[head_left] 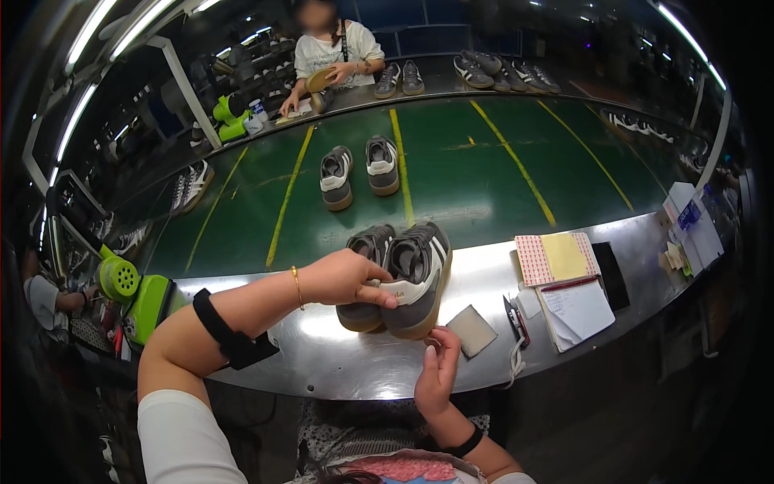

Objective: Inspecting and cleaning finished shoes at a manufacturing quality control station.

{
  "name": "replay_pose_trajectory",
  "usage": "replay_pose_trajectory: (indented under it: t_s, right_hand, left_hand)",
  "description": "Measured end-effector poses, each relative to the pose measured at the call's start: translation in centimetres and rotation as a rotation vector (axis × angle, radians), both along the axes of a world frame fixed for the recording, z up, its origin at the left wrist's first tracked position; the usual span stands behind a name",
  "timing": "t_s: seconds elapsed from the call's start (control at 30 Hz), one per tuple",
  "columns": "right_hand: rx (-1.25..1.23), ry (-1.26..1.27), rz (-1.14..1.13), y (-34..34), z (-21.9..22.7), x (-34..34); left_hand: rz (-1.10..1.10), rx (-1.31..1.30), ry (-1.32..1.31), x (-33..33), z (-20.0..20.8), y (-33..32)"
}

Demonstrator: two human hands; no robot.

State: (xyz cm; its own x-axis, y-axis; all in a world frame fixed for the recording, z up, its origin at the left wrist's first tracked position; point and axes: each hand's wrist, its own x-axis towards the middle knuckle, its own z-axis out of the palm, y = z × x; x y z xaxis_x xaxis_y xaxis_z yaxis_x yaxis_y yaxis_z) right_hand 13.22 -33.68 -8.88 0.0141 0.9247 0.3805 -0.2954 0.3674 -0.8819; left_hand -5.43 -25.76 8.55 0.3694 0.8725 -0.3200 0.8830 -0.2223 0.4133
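A pair of dark grey sneakers with white side stripes, white heel tabs and gum soles stands on the metal bench edge in front of me. My left hand [351,278] reaches across from the left and grips the right-hand sneaker [415,278] at its heel, thumb on the white tab. Partly behind that hand is the left-hand sneaker [367,242]. Below the gripped heel, my right hand [439,371] has loosely bent fingers, thumb apart, and its fingertips meet the sole's edge. Nothing shows inside its palm.
Another sneaker pair [382,165] sits on the green belt [451,161] with yellow lines. To the right lie a grey square pad [472,331], a cutter [517,321] and notebooks [574,310]. A green machine [149,306] stands left. Across the belt, a person [334,52] handles a shoe.
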Motion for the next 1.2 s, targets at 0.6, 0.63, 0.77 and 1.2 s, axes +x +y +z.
replay_pose_trajectory:
  t_s: [0.6,0.63,0.77,1.2]
  right_hand:
    - [-0.351,-0.627,0.369,-2.5,4.2,0.1]
    - [-0.336,-0.63,0.348,-2.5,4.5,-0.1]
    - [-0.461,-0.418,0.4,-2.5,6.1,-0.3]
    - [-0.482,0.142,0.586,-4.2,3.3,-1.1]
  left_hand:
    - [0.74,-0.095,-0.829,-6.8,-9.5,-18.7]
    - [0.768,-0.108,-0.79,-6.5,-9.0,-18.3]
    - [0.901,-0.144,-1.082,-6.8,-10.2,-18.7]
    - [0.921,-0.357,-2.094,-5.1,-14.6,-22.1]
